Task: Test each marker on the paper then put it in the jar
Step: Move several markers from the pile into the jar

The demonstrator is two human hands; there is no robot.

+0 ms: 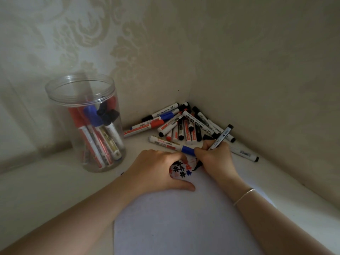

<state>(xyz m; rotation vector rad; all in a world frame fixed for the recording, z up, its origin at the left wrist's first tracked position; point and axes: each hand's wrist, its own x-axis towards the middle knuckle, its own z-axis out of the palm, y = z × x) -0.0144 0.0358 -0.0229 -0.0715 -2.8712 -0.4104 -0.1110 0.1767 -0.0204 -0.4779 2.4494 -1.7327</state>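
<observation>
A white sheet of paper lies on the table, with black, red and blue test marks near its far edge. My right hand grips a black marker like a pen, its tip touching the paper beside the marks. My left hand rests on the paper left of the marks, fingers curled and thumb stretched out. A clear plastic jar stands at the left with several red, blue and black markers inside. A blue-capped marker lies just beyond my hands.
A pile of several red, blue and black markers fills the corner where two patterned walls meet. One more marker lies along the right wall. The jar's mouth is uncovered. A thin bracelet circles my right wrist.
</observation>
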